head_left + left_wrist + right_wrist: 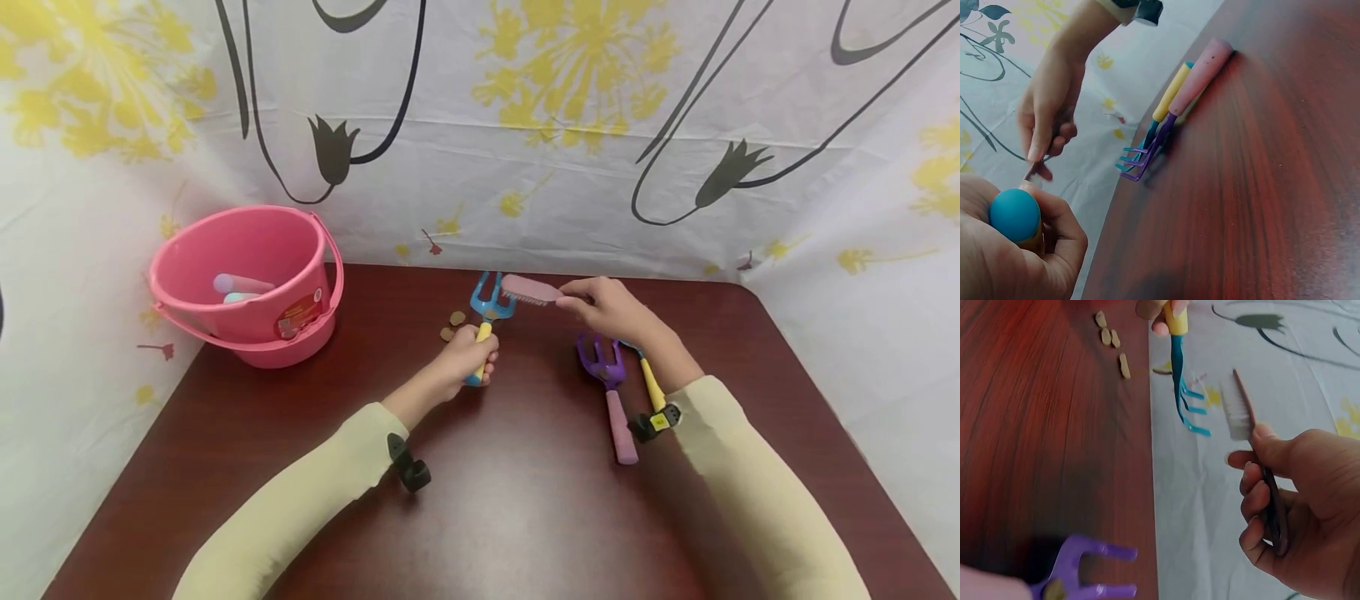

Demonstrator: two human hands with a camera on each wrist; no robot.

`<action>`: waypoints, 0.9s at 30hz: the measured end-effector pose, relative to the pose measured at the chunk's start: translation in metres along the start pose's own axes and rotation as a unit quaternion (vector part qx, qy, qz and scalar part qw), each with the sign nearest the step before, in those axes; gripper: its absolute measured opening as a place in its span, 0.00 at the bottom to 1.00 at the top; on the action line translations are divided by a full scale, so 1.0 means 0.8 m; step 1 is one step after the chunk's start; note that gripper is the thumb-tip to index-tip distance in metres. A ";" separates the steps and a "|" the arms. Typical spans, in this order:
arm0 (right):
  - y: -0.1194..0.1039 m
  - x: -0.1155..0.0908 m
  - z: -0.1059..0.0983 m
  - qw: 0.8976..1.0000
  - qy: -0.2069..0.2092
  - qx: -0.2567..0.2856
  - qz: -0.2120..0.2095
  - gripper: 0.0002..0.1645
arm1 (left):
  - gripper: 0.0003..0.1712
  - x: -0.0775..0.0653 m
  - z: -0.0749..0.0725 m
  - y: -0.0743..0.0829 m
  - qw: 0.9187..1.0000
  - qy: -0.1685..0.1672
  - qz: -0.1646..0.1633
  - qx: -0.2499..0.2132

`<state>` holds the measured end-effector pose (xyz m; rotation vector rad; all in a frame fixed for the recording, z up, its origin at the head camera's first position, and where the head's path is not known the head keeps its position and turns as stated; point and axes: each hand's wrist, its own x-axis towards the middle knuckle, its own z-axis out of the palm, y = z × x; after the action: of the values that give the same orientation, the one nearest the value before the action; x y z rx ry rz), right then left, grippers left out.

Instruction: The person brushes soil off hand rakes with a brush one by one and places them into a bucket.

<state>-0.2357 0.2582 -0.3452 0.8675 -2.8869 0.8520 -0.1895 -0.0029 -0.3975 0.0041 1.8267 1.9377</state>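
My left hand [461, 358] grips the yellow handle of a hand rake [492, 312] with blue tines, held up with the tines pointing away. The handle's blue end shows in the left wrist view. My right hand [606, 307] holds a pink brush [531, 289] by its handle. The white bristles [1235, 409] face the blue tines across a small gap in the right wrist view. On the tabletop near my right forearm lie a purple hand rake [619, 417] with a pink handle and another yellow-handled rake [651, 382], partly hidden by the arm.
A pink bucket [262, 354] stands at the back left, with a pale purple stick-like thing [243, 284] and a teal thing [238, 297] inside. Several small brown pieces [457, 318] lie beside my left hand. A patterned white cloth [450, 150] hangs behind the brown table [517, 500].
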 end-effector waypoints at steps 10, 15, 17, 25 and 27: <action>-0.036 0.035 0.011 0.994 -0.078 -0.070 -0.029 0.18 | 0.07 -0.010 -0.003 -0.001 1.000 0.006 0.016 0.007; -0.042 0.040 0.015 0.990 -0.074 -0.119 -0.014 0.18 | 0.09 -0.010 -0.005 -0.002 1.000 0.013 0.020 0.012; -0.043 0.041 0.017 0.989 -0.070 -0.131 -0.012 0.17 | 0.09 -0.010 -0.006 -0.002 1.000 0.015 0.023 0.011; -0.043 0.043 0.022 0.986 -0.056 -0.159 -0.007 0.15 | 0.09 -0.010 -0.009 -0.006 0.999 0.020 0.028 0.015; -0.044 0.043 0.023 0.985 -0.051 -0.163 -0.005 0.15 | 0.10 -0.009 -0.009 -0.007 0.999 0.021 0.031 0.017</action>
<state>-0.2442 0.2072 -0.3377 0.9118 -2.9806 0.3232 -0.1833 -0.0121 -0.4009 0.0316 1.9077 1.9621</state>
